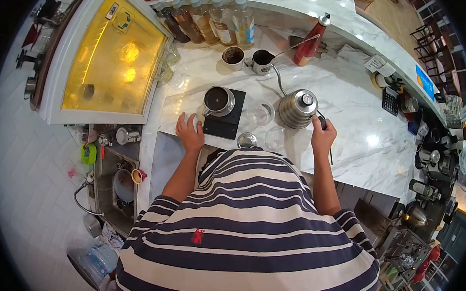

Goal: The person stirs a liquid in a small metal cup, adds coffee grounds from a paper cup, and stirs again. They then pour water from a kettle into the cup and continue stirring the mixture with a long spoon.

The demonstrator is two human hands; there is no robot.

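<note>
White, grey-veined desk (359,133); on it a black scale (220,128), two clear glasses (274,138) near a metal tin (247,140), a cup (233,58) just beside a pitcher (262,67), a red canister (309,45), five bottles (244,29) in a row, a calculator (390,101)

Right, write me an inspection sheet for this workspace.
Surface: white marbled counter, patches of glare.
Job's things: cup with dark contents on a black scale; steel kettle to their right.
Clutter: bottles and red bottle towards the back; clear glassware between scale and kettle.
Hands: right hand grips the kettle; left hand is beside the scale, its hold unclear.
Cables: none clearly seen.
Surroundings: sink and yellow-lit cabinet at left.
</note>
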